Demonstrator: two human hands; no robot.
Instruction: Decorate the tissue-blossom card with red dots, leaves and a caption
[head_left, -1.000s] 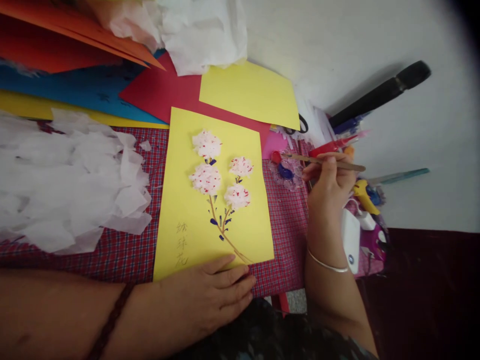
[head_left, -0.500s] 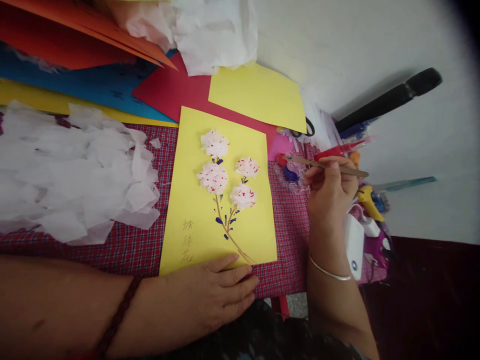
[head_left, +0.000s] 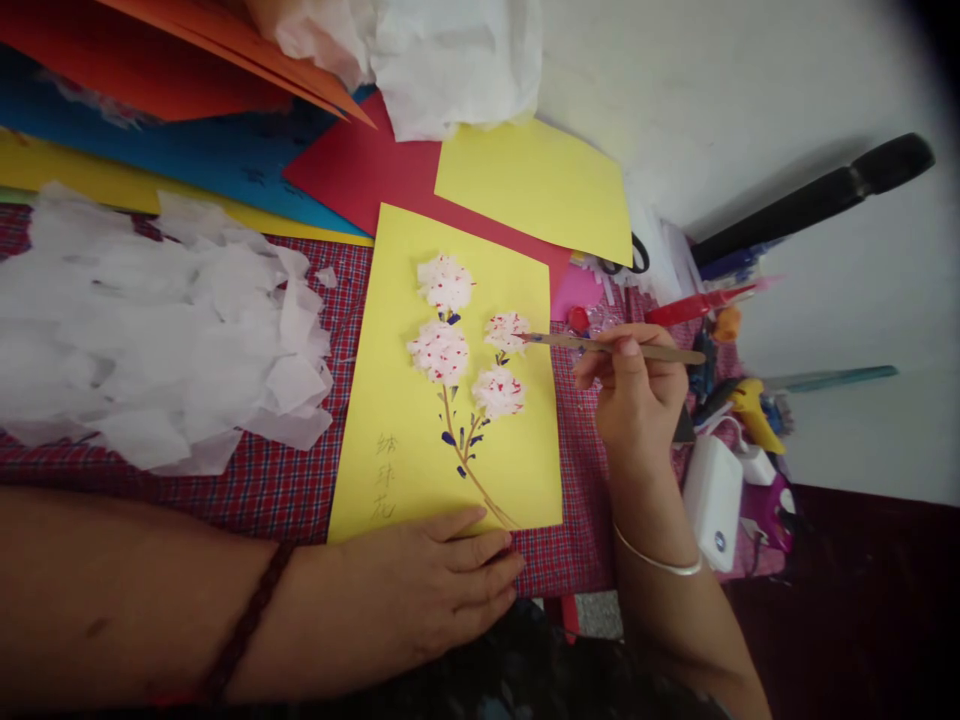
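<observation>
Near the Right Side of a Yellow Card (head_left: 517, 460), a Brush (head_left: 574, 343) Is Pointing at a White Flower (head_left: 506, 331)

Close to the near edge of the desk (head_left: 585, 510), the yellow card is lying flat on a red checked cloth. Four fluffy white flowers flecked with red are sitting on it, with brown stems (head_left: 469, 467) running down toward its near right corner and dark blue leaf marks standing alongside. Pencilled characters (head_left: 384, 477) are filling its near left corner.

The left hand (head_left: 431, 590) is resting across the card's near edge, its fingers lying almost flat, slightly spread and gripping nothing. The right hand (head_left: 637, 390) is holding the brush off the card's right edge, thumb and fingers pinching the thin handle. The brush's tip is meeting the outline of the smaller, upper right flower; whether it is touching the petals, I cannot tell.

Toward the left edge of the desk, a heap of torn white tissue (head_left: 165, 340) is spreading over the cloth. Orange sheets (head_left: 172, 70) and a blue sheet (head_left: 187, 150) are covering the far left corner, while a red sheet (head_left: 360, 170) and a second yellow sheet (head_left: 532, 190) are lying just beyond the card, overlapping, with crumpled white paper (head_left: 457, 65) behind them. Toward the right edge, a dab of red paint (head_left: 578, 319), a red tube (head_left: 690, 308) and a white device (head_left: 712, 500) are sitting around the right hand and wrist.
</observation>
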